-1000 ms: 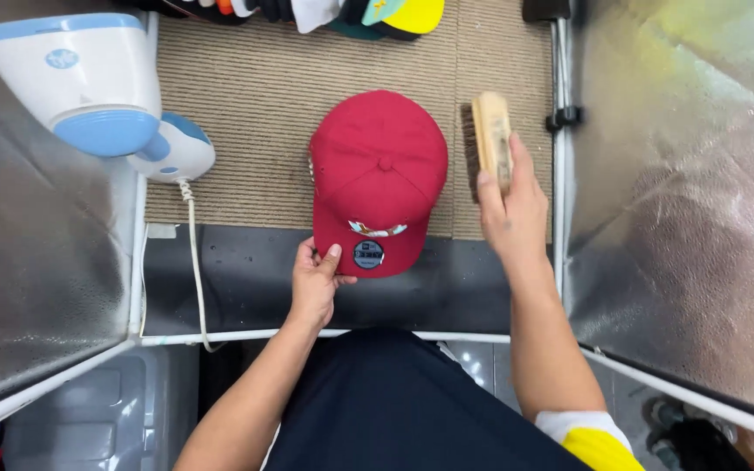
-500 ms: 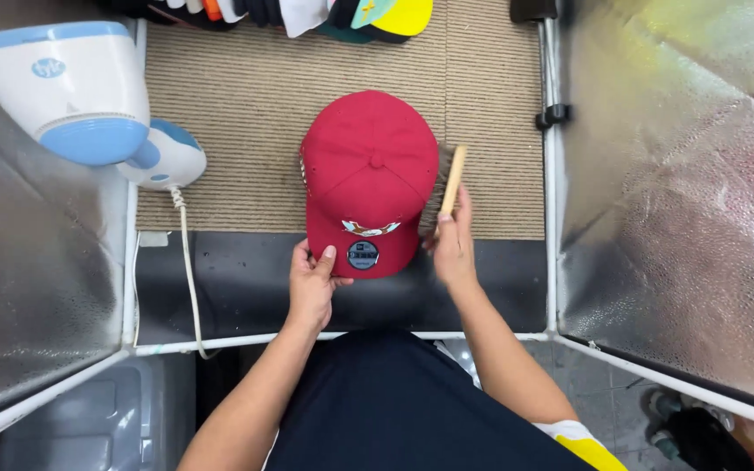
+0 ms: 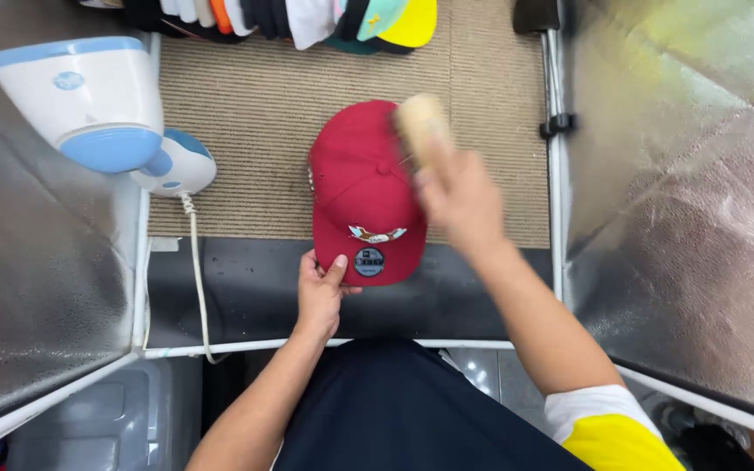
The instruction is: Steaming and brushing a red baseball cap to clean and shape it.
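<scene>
Right hand (image 3: 460, 196) has its grip shut round a wooden brush (image 3: 421, 122), w/ the brush down on the top right side of the red cap (image 3: 364, 187). Half a sec ago that brush stood on its edge just beside the cap, & a sec ago it was held up off to the right, well apart from it. So the brush has come over onto the cap. Hand & brush look blurry now, so they're prob moving fast, like a sweep across the cloth. That looks like the brushing has just begun.

Left hand (image 3: 323, 292) pinches the cap's brim at the near left corner, thumb on top, fingers under. Same spot as before, so the cap is kept from sliding.

Cap sits mid tabletop, crown on the tan ribbed mat (image 3: 255, 131), brim poking over the dark strip (image 3: 237, 292) at the front edge. It has a small picture on the front & a round sticker on the brim.

Left of the mat rests a white & blue steamer (image 3: 98, 109), w/ its cord (image 3: 195, 270) hanging down. At the far edge lies a row of other caps (image 3: 307, 17) in many colours. Shiny silver walls (image 3: 682, 192) stand on both sides.
</scene>
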